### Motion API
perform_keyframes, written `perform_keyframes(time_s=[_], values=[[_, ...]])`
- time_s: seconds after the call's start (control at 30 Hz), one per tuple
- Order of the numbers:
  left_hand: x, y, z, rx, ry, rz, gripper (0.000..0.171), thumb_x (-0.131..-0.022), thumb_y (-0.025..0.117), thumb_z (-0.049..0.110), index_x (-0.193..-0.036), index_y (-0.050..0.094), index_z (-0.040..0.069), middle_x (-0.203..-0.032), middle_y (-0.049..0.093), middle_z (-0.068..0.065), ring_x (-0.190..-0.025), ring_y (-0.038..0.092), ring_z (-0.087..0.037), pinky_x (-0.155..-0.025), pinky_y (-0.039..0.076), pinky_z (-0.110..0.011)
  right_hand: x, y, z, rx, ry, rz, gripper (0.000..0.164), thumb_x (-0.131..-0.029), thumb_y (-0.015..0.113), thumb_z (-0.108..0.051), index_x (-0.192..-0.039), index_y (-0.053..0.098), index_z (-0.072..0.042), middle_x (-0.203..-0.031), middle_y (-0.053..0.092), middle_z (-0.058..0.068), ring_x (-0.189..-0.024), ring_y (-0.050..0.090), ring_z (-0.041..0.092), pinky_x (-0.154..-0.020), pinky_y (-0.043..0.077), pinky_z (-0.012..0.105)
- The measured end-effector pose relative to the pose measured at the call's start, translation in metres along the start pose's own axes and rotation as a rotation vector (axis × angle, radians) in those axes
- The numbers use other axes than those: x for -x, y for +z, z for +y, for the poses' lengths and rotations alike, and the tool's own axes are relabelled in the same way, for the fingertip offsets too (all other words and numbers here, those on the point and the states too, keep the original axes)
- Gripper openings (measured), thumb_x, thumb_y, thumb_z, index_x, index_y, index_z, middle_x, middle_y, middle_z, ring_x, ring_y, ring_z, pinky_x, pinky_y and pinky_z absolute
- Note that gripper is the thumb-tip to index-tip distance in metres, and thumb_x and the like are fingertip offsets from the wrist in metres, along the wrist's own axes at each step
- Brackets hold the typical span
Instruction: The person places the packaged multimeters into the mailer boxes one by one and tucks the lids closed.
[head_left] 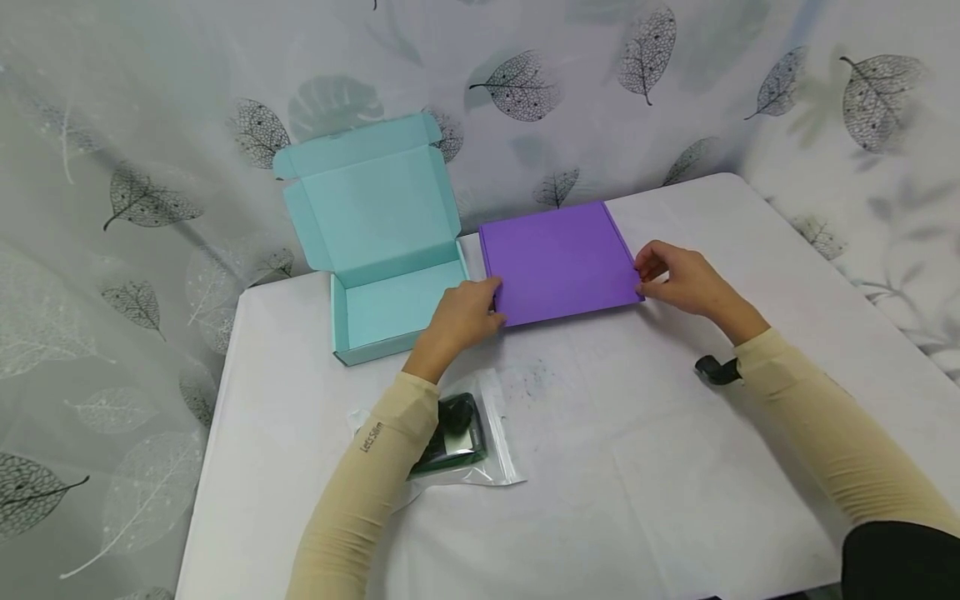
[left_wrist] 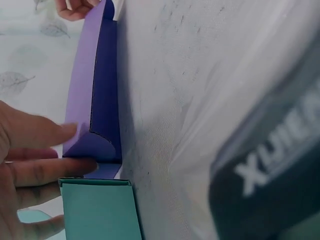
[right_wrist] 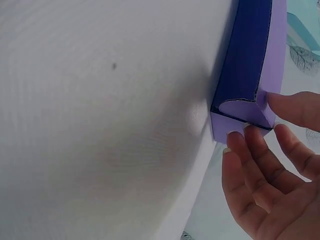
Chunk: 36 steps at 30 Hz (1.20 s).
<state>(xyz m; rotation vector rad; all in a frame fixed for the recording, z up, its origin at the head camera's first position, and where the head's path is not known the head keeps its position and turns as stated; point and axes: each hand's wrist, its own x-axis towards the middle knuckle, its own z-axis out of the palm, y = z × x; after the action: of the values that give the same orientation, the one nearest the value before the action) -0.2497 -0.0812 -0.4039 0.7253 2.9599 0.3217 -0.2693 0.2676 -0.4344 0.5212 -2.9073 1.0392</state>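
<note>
Head: flat purple cardboard box [head_left: 562, 262], just right of open turquoise cardboard box [head_left: 401, 302]. Left wrist: left hand [left_wrist: 30, 172], pinching front corner beside turquoise box. Right wrist: right hand [right_wrist: 280, 200], pinching front corner farther off. Apparent step: working purple lid [right_wrist: 276, 60]; next calls for even two-corner handling.
</note>
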Motion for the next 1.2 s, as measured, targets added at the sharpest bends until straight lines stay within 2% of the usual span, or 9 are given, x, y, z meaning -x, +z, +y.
perform_keyframes(time_s=[0.23,0.37,0.47,0.53,0.6,0.77,0.9,1.03,1.2], values=[[-0.005,0.001,0.000,-0.061,-0.017,-0.003,0.021,-0.082,0.067,0.018,-0.099,0.057,0.009,-0.078,0.060,-0.004,-0.068,0.057,-0.019,-0.059,0.046,-0.038,-0.006,-0.001,-0.002,0.064,-0.027,-0.082,0.052,-0.073,0.078,-0.008,-0.113,0.046,0.000,-0.112,0.053,0.016,-0.102,0.054,0.034,-0.079,0.046,0.049],[-0.008,0.001,0.001,-0.112,-0.026,-0.013,0.019,-0.083,0.068,0.018,-0.098,0.059,0.010,-0.083,0.064,-0.005,-0.075,0.061,-0.021,-0.075,0.046,-0.045,-0.008,-0.001,-0.005,0.170,-0.060,-0.127,0.077,-0.073,0.079,-0.014,-0.135,0.035,-0.003,-0.136,0.038,0.019,-0.116,0.044,0.040,-0.085,0.040,0.057],[-0.010,0.001,0.003,-0.151,-0.031,-0.013,0.021,-0.083,0.069,0.021,-0.100,0.062,0.010,-0.087,0.066,-0.004,-0.082,0.062,-0.022,-0.086,0.041,-0.049,-0.008,0.001,-0.006,0.269,-0.076,-0.176,0.092,-0.076,0.078,-0.021,-0.148,0.022,-0.010,-0.152,0.019,0.011,-0.127,0.032,0.042,-0.086,0.037,0.064],[-0.011,0.001,0.004,-0.168,-0.030,-0.014,0.022,-0.083,0.070,0.022,-0.100,0.062,0.011,-0.088,0.066,-0.004,-0.084,0.062,-0.022,-0.090,0.039,-0.050,-0.008,0.003,-0.006,0.328,-0.079,-0.208,0.094,-0.079,0.077,-0.024,-0.150,0.017,-0.015,-0.155,0.008,0.003,-0.130,0.026,0.043,-0.084,0.036,0.066],[-0.012,0.001,0.005,-0.177,-0.025,-0.007,0.021,-0.082,0.071,0.023,-0.098,0.062,0.012,-0.087,0.066,-0.003,-0.084,0.062,-0.022,-0.091,0.037,-0.050,-0.007,0.003,-0.006,0.359,-0.080,-0.225,0.094,-0.080,0.076,-0.027,-0.151,0.015,-0.017,-0.156,0.005,-0.001,-0.131,0.026,0.042,-0.083,0.038,0.065],[-0.014,0.000,0.008,-0.192,-0.030,0.012,0.022,-0.080,0.073,0.021,-0.095,0.060,0.012,-0.085,0.064,-0.004,-0.085,0.060,-0.022,-0.091,0.035,-0.050,-0.009,-0.001,-0.009,0.377,-0.110,-0.228,0.094,-0.077,0.077,-0.035,-0.149,0.022,-0.013,-0.155,0.012,0.002,-0.131,0.027,0.043,-0.089,0.036,0.063],[-0.017,0.000,0.011,-0.242,-0.047,-0.006,0.021,-0.082,0.069,0.020,-0.097,0.058,0.011,-0.088,0.064,-0.007,-0.088,0.060,-0.024,-0.091,0.036,-0.050,-0.014,-0.006,-0.013,0.390,-0.132,-0.228,0.088,-0.077,0.076,-0.038,-0.146,0.031,-0.009,-0.152,0.022,0.007,-0.130,0.028,0.042,-0.093,0.033,0.061],[-0.019,0.002,0.014,-0.274,-0.043,-0.015,0.021,-0.083,0.066,0.019,-0.100,0.057,0.009,-0.090,0.063,-0.009,-0.089,0.059,-0.026,-0.092,0.035,-0.051,-0.018,-0.007,-0.015,0.415,-0.117,-0.216,0.085,-0.076,0.078,-0.035,-0.144,0.035,-0.008,-0.146,0.033,0.014,-0.127,0.035,0.038,-0.088,0.038,0.059],[-0.021,0.005,0.019,-0.311,-0.030,0.021,0.019,-0.087,0.060,0.014,-0.104,0.058,0.006,-0.091,0.064,-0.011,-0.088,0.059,-0.028,-0.093,0.035,-0.051,-0.021,-0.002,-0.016,0.478,-0.110,-0.152,0.084,-0.071,0.082,-0.032,-0.141,0.041,-0.010,-0.127,0.050,0.024,-0.115,0.046,0.037,-0.079,0.044,0.056]])
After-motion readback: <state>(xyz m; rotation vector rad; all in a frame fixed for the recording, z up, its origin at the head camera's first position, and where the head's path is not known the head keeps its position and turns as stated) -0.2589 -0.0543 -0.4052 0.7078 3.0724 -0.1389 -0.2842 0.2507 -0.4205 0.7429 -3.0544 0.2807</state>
